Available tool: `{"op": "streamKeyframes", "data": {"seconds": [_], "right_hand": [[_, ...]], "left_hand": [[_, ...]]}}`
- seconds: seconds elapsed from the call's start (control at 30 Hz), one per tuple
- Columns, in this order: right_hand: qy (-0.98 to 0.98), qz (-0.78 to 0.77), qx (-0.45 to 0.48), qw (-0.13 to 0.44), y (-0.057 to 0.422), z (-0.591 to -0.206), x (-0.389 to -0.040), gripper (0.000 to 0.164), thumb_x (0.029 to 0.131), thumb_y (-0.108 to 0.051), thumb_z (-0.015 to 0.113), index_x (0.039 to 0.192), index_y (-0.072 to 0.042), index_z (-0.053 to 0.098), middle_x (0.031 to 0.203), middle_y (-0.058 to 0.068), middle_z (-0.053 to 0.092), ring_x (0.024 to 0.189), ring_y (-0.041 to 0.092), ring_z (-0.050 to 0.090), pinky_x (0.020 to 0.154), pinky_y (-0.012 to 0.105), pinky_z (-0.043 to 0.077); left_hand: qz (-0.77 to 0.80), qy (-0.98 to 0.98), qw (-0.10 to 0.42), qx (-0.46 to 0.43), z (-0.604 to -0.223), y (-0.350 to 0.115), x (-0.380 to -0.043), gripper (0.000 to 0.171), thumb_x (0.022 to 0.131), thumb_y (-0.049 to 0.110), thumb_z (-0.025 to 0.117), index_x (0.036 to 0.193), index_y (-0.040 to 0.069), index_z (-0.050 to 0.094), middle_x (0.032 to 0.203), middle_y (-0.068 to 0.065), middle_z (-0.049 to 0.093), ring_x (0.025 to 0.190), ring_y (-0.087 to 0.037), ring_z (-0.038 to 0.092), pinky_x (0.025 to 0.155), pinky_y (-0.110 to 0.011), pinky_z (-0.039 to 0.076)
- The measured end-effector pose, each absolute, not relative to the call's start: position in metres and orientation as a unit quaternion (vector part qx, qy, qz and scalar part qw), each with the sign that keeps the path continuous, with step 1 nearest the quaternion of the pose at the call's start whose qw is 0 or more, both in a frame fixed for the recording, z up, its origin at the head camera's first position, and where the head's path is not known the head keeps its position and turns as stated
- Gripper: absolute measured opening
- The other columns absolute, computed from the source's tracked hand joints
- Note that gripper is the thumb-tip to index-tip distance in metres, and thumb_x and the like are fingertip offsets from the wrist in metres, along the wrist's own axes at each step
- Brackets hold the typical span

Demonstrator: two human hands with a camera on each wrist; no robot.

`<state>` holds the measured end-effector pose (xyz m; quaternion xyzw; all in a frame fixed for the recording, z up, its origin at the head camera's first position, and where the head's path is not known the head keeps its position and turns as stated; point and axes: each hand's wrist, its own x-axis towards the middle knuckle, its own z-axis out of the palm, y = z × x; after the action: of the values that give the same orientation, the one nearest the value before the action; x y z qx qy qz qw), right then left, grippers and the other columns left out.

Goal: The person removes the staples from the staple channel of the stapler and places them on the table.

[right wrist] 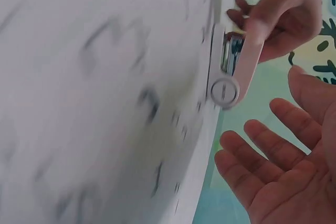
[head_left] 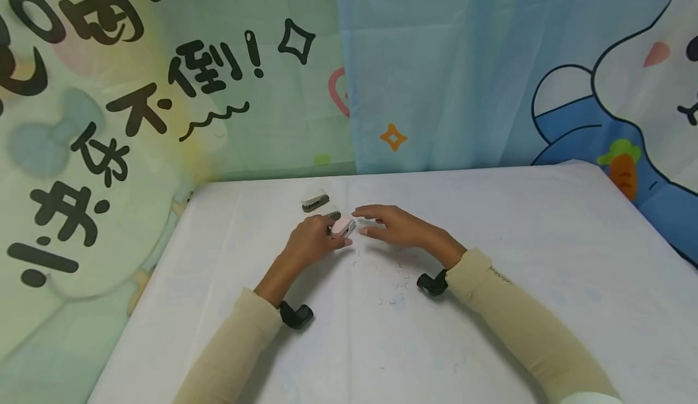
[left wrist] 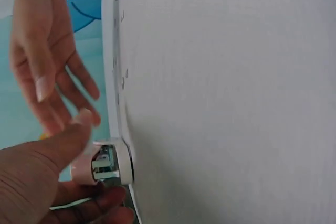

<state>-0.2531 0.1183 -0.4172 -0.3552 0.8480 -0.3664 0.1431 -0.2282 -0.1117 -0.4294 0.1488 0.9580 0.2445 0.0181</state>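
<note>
A small pink stapler (head_left: 342, 227) — rounded smooth shell, round hinge, glinting metal within — rests on the softly creased white cloth (head_left: 491, 295) between the hands. The left hand (head_left: 312, 241) brackets it with thumb and fingers, though I cannot tell whether they pinch; the right hand (head_left: 405, 228) spreads loosely, just beside it.

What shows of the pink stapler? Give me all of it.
The pink stapler is small and smooth, apparently plastic, with a pink top arm, a whitish base and a round, ringed disc at one end. The arm slants away from the base, showing metal-looking parts between. It sits base-down on the white table. The left hand holds its other end; the right hand is apart from it.
</note>
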Motion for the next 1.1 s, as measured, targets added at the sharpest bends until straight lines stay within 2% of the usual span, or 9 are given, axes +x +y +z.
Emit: {"op": "streamKeyframes", "data": {"seconds": [0.13,0.27,0.5,0.6,0.73,0.87,1.1], "right_hand": [[0.837,-0.377,-0.368,0.147,0.107,-0.419,-0.253,0.05,0.099,-0.017,0.058,0.145,-0.004,0.044,0.149,0.01,0.041,0.136,0.028,0.038,0.105,0.046,0.035],[0.836,-0.369,-0.376,0.153,0.1,-0.42,-0.253,0.049,0.099,-0.014,0.057,0.146,-0.005,0.043,0.15,0.008,0.041,0.138,0.025,0.035,0.106,0.045,0.033],[0.834,-0.364,-0.391,0.136,0.096,-0.424,-0.252,0.047,0.097,-0.007,0.059,0.142,-0.002,0.046,0.147,0.014,0.043,0.137,0.03,0.036,0.107,0.045,0.032],[0.83,-0.367,-0.402,0.122,0.096,-0.425,-0.252,0.046,0.095,-0.004,0.061,0.139,0.0,0.05,0.143,0.018,0.045,0.135,0.032,0.038,0.106,0.045,0.033],[0.829,-0.366,-0.407,0.115,0.097,-0.423,-0.249,0.043,0.094,-0.002,0.062,0.136,0.001,0.053,0.142,0.022,0.045,0.134,0.034,0.039,0.105,0.047,0.034],[0.834,-0.369,-0.392,0.121,0.1,-0.419,-0.242,0.041,0.095,-0.004,0.061,0.135,-0.001,0.055,0.141,0.02,0.046,0.132,0.034,0.041,0.102,0.048,0.038],[0.837,-0.378,-0.37,0.138,0.106,-0.414,-0.229,0.038,0.096,-0.006,0.06,0.133,-0.002,0.057,0.144,0.023,0.042,0.131,0.035,0.042,0.097,0.049,0.042]], "left_hand": [[0.224,0.965,0.025,0.133,-0.435,-0.109,-0.23,0.028,0.081,0.032,0.081,0.08,0.01,0.065,0.059,0.003,0.053,0.056,-0.012,0.045,0.049,-0.027,0.034],[0.222,0.967,0.026,0.124,-0.439,-0.106,-0.231,0.026,0.083,0.028,0.079,0.078,0.009,0.062,0.062,0.002,0.055,0.058,-0.013,0.046,0.051,-0.029,0.035],[0.245,0.958,-0.01,0.146,-0.441,-0.104,-0.231,0.02,0.087,0.017,0.074,0.099,0.002,0.067,0.082,-0.006,0.063,0.07,-0.017,0.054,0.063,-0.034,0.044],[0.263,0.952,-0.02,0.156,-0.441,-0.102,-0.231,0.016,0.089,0.013,0.07,0.101,0.001,0.067,0.085,-0.009,0.064,0.074,-0.019,0.055,0.067,-0.037,0.045],[0.292,0.942,-0.02,0.164,-0.442,-0.101,-0.231,0.007,0.091,0.009,0.067,0.091,0.002,0.064,0.078,-0.006,0.058,0.07,-0.018,0.049,0.064,-0.034,0.042],[0.315,0.931,-0.015,0.182,-0.443,-0.101,-0.232,0.013,0.089,0.005,0.068,0.079,0.002,0.06,0.07,-0.003,0.05,0.064,-0.015,0.044,0.058,-0.03,0.037],[0.332,0.92,-0.004,0.207,-0.445,-0.101,-0.233,0.015,0.088,0.004,0.07,0.077,0.004,0.06,0.067,0.0,0.047,0.061,-0.011,0.043,0.055,-0.026,0.035]]}}
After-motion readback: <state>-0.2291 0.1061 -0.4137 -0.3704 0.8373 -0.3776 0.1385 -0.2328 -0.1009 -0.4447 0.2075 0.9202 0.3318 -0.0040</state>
